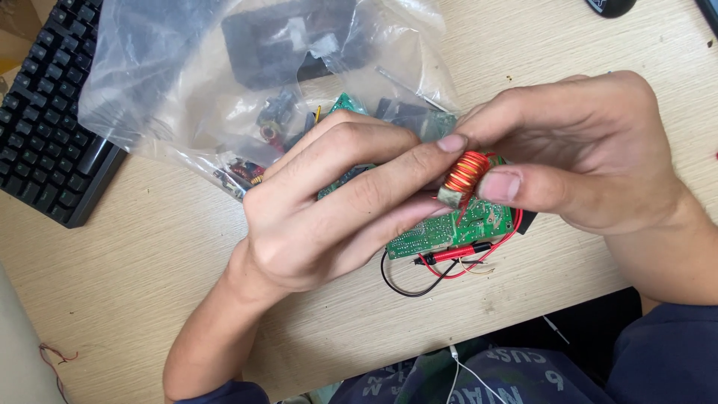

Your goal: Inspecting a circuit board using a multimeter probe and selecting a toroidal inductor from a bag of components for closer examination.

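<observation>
Together, both hands pinch a red-and-yellow coil (464,174) above a green board (449,230) on the desk (149,262). Left hand (329,202) reaches in with fingers outstretched; right hand (576,150) curls, thumb pressing the coil. A plastic bag (187,90) lies just behind.

A wound coil (464,173) sits between the fingers (449,144) of both hands. A circuit board (449,228) lies just below them on the desk (149,247), a bag of parts (247,82) behind, a keyboard (45,112) far left.
</observation>
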